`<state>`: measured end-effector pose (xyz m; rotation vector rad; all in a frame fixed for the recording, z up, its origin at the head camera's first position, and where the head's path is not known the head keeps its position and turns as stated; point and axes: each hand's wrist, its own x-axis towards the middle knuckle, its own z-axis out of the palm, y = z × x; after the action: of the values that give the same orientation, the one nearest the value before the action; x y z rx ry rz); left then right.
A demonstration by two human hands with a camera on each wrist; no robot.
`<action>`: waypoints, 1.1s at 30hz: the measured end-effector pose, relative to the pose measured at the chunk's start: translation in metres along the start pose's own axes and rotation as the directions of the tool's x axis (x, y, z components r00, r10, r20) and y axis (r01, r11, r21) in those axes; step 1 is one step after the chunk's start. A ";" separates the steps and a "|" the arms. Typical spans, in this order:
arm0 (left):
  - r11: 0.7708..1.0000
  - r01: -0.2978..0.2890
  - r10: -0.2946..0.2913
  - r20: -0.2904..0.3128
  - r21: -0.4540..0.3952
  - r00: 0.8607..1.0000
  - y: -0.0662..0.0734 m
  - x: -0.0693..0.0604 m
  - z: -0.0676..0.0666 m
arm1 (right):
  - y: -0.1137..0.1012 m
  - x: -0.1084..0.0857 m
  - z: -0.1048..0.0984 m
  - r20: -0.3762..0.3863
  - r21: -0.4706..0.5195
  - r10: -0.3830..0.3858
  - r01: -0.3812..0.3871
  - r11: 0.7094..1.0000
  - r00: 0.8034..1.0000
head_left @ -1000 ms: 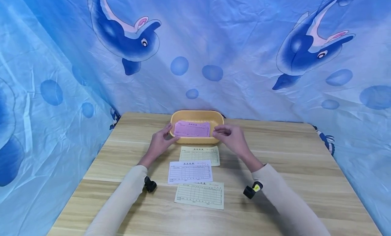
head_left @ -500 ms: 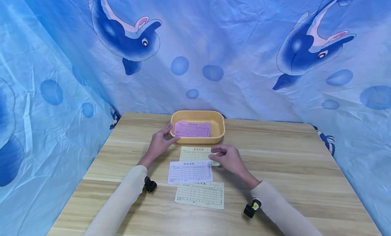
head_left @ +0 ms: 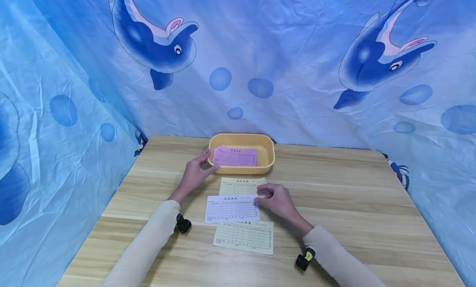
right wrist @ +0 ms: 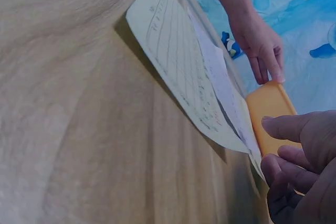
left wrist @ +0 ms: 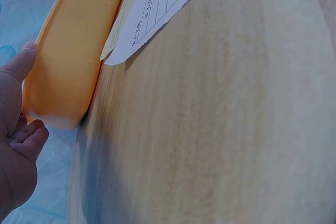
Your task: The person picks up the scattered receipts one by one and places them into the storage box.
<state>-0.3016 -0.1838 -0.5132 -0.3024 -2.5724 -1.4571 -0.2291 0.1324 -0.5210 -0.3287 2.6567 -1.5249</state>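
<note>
A yellow plastic basket (head_left: 243,170) stands at the table's far edge, a pile of pink receipt slips (head_left: 235,157) inside it. My left hand (head_left: 193,174) holds its left end, thumb at the front wall and fingers around the corner. Three receipt slips lie in front, partly overlapping: a pale green slip (head_left: 238,186) nearest the basket, a white slip (head_left: 231,210) in the middle and another pale green slip (head_left: 243,238) closest to me. Over the right ends of the far two hovers my right hand (head_left: 278,201), fingers loosely bent, nothing visible between thumb and fingers (right wrist: 283,127).
The wood-grain table (head_left: 353,196) extends to both sides of the slips. A blue curtain (head_left: 297,113) with dolphin prints hangs right behind its far edge and along the sides. Each wrist carries a small black camera (head_left: 183,224).
My right hand has left the basket's right end and come toward me, down to the right edges of the far green and white slips. The left hand stays at the basket.
</note>
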 end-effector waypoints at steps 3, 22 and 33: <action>1.000 -0.006 0.006 0.002 -0.001 1.000 0.001 0.001 0.000 | 0.002 0.000 0.002 0.007 -0.017 -0.006 0.006 1.000 1.000; 1.000 -0.006 0.006 0.001 0.006 1.000 0.002 0.000 0.000 | 0.004 0.002 0.011 0.028 -0.121 -0.079 0.082 0.989 0.996; 1.000 0.011 -0.011 0.011 0.001 1.000 0.002 0.000 -0.001 | -0.002 -0.002 0.005 0.044 -0.054 -0.034 0.036 0.998 0.998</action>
<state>-0.3011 -0.1836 -0.5112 -0.2978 -2.5869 -1.4622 -0.2259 0.1275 -0.5220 -0.4090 2.6767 -1.4394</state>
